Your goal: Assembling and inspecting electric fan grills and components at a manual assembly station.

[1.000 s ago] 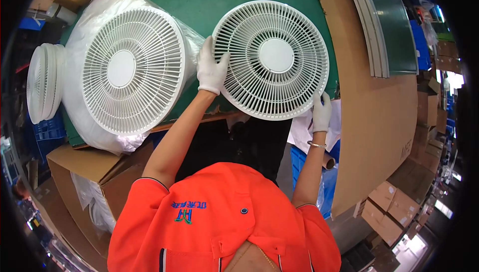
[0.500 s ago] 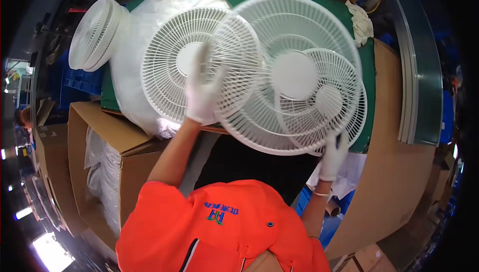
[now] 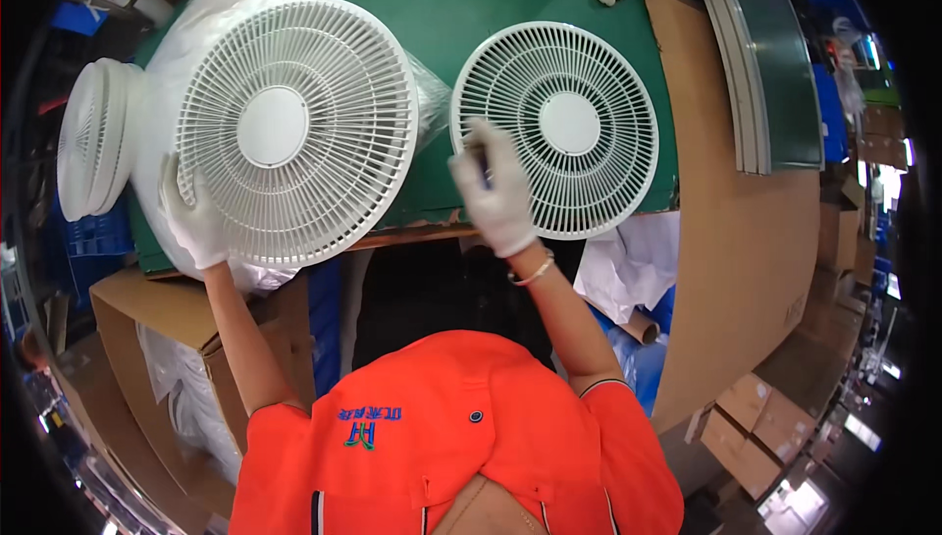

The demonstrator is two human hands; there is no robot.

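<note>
Currently, left hand (image 3: 199, 221) grips lower-left rim of left white grille (image 3: 273, 128); right hand (image 3: 500, 203), blurred, over edge of right grille (image 3: 569, 123) on green surface (image 3: 442, 5), cannot tell whether closed.

Orange shirt (image 3: 456, 437), blue and green emblem (image 3: 361, 433), left hand (image 3: 199, 223) and right hand (image 3: 498, 196) in white gloves (image 3: 508, 221), silvery bracelet (image 3: 532, 274)

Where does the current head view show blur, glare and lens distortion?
Head view: the right hand is smeared, probably by motion; head view, lower right: a bright patch looks washed out; head view, upper right: the green panel bows, corners go black.
</note>
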